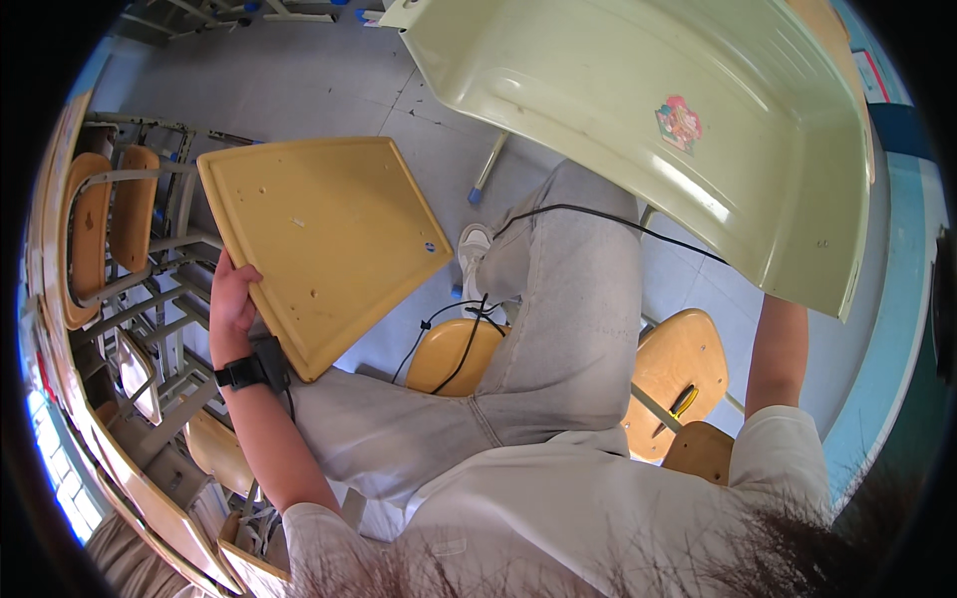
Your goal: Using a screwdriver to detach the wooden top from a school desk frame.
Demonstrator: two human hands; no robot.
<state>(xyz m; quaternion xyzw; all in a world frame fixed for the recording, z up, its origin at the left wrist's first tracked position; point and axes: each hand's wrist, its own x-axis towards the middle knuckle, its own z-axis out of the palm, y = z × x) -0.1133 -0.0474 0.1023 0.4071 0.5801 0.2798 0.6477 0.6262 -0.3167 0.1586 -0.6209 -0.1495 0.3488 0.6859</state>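
At its left edge, my left hand (235, 289) grips a tan desktop board (324, 239). The board is tilted and has a raised rim and small holes. A strapped dark device sits on my left wrist. On the right, a pale green metal desk tray (638, 90) with a colourful sticker stands open side up. My right forearm (779, 349) passes behind the tray's near edge, so the right hand and its fingers are hidden. Pliers (683, 401) with yellow and black handles lie on a wooden chair seat (688, 349) near my right leg.
A black cable (608, 211) runs across my thigh and down beside a wooden seat (449, 349) between my legs. Several stacked chairs and desk frames (135, 209) crowd the left side. Below is a grey tiled floor (299, 85); a blue wall (897, 329) stands at right.
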